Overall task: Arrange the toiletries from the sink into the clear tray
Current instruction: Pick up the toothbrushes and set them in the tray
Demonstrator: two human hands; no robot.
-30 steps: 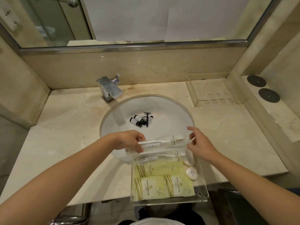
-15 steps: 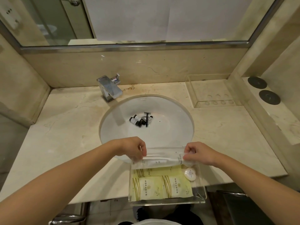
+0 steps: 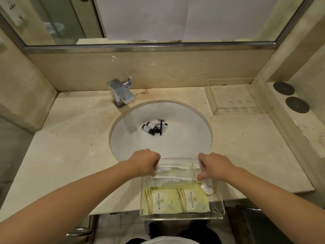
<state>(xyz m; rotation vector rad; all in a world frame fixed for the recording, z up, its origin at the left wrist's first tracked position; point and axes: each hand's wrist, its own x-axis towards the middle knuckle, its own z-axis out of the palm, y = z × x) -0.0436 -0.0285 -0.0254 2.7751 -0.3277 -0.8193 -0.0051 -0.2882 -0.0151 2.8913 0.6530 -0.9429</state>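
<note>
Clear tray (image 3: 218,205): transparent acrylic, rectangular, on the marble counter (image 3: 70,147) at its front edge, directly in front of the sink (image 3: 184,120); its near end overhangs the counter edge.

Contents of the tray, far end to near end:
- Wrapped toothbrush (image 3: 175,167), white, in a clear sleeve, lying crosswise along the tray's far wall. Held at both ends.
- Second wrapped toothbrush (image 3: 168,178), parallel and just nearer, lying flat.
- Round white soap (image 3: 207,188) against the tray's right wall.
- Two pale green sachets (image 3: 175,201), side by side, flat on the tray floor at the near end.

Left hand (image 3: 144,162): at the tray's far left corner, fingers curled and pinching the left end of the first toothbrush sleeve.

Right hand (image 3: 214,166): at the tray's far right corner, fingers bent down, gripping the sleeve's right end.

Beyond the tray, in the sink bowl near the drain: small dark bottles (image 3: 149,128) lying in a cluster, a black razor (image 3: 161,126) across them, touching. Exact count of bottles cannot be told.

Behind the sink, to the tray's far left: chrome faucet (image 3: 121,93).

To the tray's far right, against the back wall: second clear tray (image 3: 232,111).

Right ledge: two dark round coasters (image 3: 290,96).
</note>
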